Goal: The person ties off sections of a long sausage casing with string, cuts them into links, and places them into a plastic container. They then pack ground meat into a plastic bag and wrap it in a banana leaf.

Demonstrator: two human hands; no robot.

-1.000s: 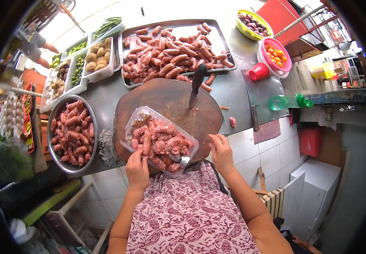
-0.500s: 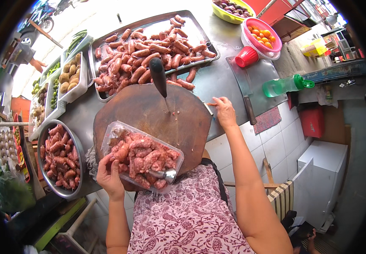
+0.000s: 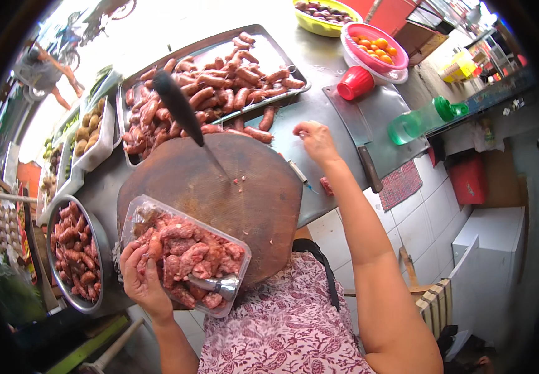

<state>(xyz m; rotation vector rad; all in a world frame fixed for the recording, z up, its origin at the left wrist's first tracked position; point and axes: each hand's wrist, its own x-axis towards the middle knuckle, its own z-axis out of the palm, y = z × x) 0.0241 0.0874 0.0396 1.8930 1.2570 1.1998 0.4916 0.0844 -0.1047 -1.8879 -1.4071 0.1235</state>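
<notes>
My left hand (image 3: 141, 280) grips the near left edge of a clear plastic container (image 3: 133, 215), thumb inside against the meat. Chunky raw sausage meat (image 3: 185, 240) fills it, and a shiny metal funnel-like piece (image 3: 216, 285) lies in the meat at the near corner. The container rests tilted over the near left part of a round wooden chopping block (image 3: 250, 212). My right hand (image 3: 319, 143) hovers over the metal table right of the block, fingers curled together; what they hold, if anything, is hidden. Below it are a slim white stick-like object (image 3: 297, 171) and a small red meat piece (image 3: 326, 186).
A dark-handled knife (image 3: 179, 109) stands stuck in the block. Beyond lies a metal tray (image 3: 291, 56) of linked sausages; a steel bowl (image 3: 104, 249) of sausages stands left. Right are a cleaver (image 3: 367, 165), a red cup (image 3: 355, 83), a green bottle (image 3: 419, 124) and a pink basket (image 3: 356, 59).
My right hand has moved away from the table's near edge toward the sausage tray, uncovering the small meat piece. My left hand still holds the container. The whole view has shifted slightly.
</notes>
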